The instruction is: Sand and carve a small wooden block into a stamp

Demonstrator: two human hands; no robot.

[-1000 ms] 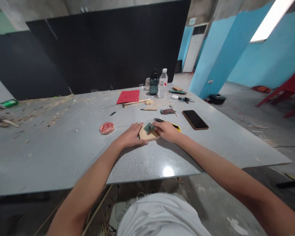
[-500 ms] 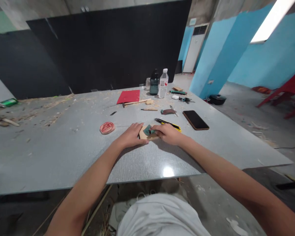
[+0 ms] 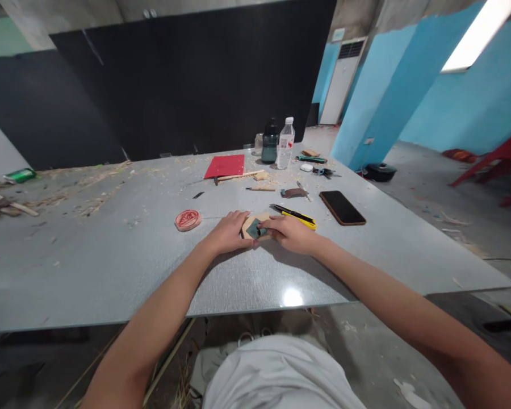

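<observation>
A pale wooden block lies on the grey table in front of me. My left hand grips its left side, thumb along the near edge and fingers at the far edge. On the block's top face is a piece of green sandpaper, partly curled up. My right hand pinches the curled part and presses it on the wood; the fingers hide some of it. Just beyond my right hand lies a yellow and black utility knife. Left of my hands rests a wooden disc with a red design.
A phone lies to the right. Farther back are a folded brown sandpaper strip, a carving tool, a red sheet, a dark bottle and a clear water bottle. Wood shavings litter the left side.
The green sandpaper has shifted slightly left on the block and turned, with my right hand moving along. My left hand keeps its hold. The whole view has shifted slightly.
</observation>
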